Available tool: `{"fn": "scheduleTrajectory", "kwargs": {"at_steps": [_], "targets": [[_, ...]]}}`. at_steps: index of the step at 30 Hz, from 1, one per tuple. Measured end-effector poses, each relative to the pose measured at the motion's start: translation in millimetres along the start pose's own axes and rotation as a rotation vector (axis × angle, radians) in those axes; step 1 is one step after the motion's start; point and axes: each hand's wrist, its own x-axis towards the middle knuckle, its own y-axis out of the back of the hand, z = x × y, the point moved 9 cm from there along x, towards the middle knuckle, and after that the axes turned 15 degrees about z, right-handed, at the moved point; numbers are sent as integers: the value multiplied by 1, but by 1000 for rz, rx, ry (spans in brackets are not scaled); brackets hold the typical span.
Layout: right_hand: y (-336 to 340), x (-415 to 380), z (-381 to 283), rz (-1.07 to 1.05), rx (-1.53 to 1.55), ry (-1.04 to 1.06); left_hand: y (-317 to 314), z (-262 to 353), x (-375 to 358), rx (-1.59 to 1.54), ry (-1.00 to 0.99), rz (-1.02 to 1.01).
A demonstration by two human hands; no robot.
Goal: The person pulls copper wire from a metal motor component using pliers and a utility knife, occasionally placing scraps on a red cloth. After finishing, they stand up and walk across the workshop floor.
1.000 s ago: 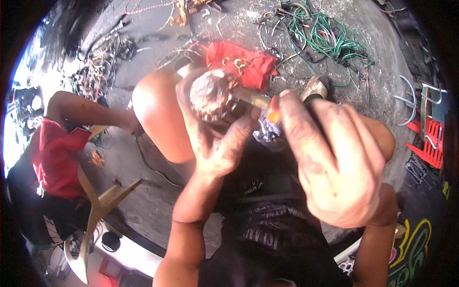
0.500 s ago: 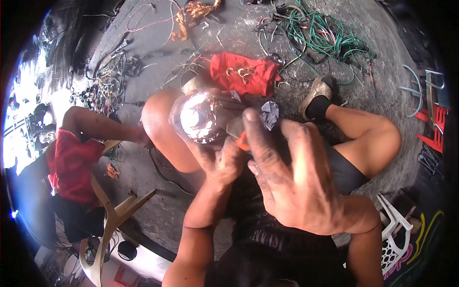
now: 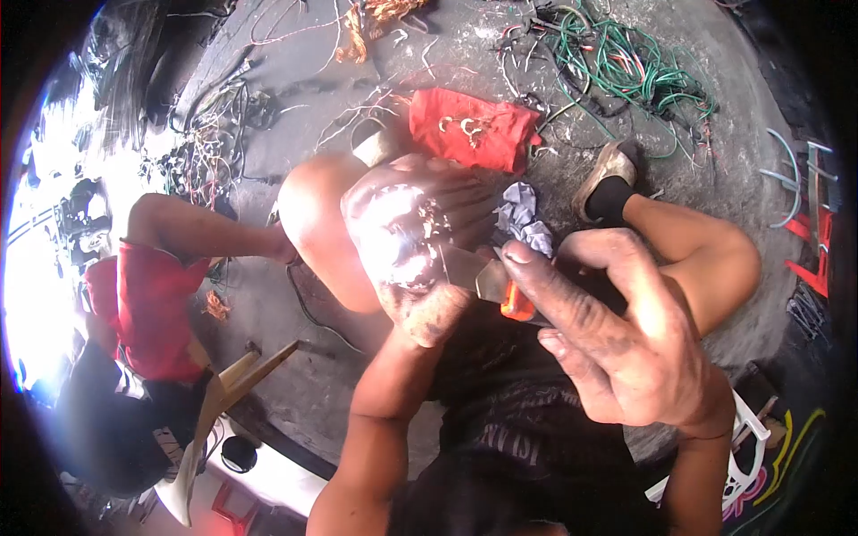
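My left hand (image 3: pixel 427 313) is at the middle, beside my bent knee. It holds a rounded, shiny piece (image 3: pixel 413 237) washed out by glare, and I cannot tell what it is. My right hand (image 3: pixel 626 330), with darkened fingertips, grips a knife whose orange handle part (image 3: pixel 517 302) shows below the index finger. The wide flat blade (image 3: pixel 472 272) points left and overlaps the shiny piece near my left thumb. Crumpled grey material (image 3: pixel 523 214) lies just past the blade.
A red cloth (image 3: pixel 469 129) with small curled bits lies ahead on the floor. Tangled green wires (image 3: pixel 626 62) are at the back right, more wires (image 3: pixel 214 147) at the left. Another person's leg (image 3: pixel 206 223) is at left, near a wooden chair leg (image 3: pixel 259 371).
My right hand and the knife have moved right and slightly down. My left hand has moved slightly right, and more of the shiny piece's glare-lit surface faces me.
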Motion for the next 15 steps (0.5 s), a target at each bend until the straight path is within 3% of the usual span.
{"fn": "scheduleTrajectory", "kwargs": {"at_steps": [4,15], "targets": [[11,0,-10,51,-90,133,-2,2,-1,-68,13,-2],[15,1,-5,-30,-117,45,-6,9,-2,-91,84,14]]}}
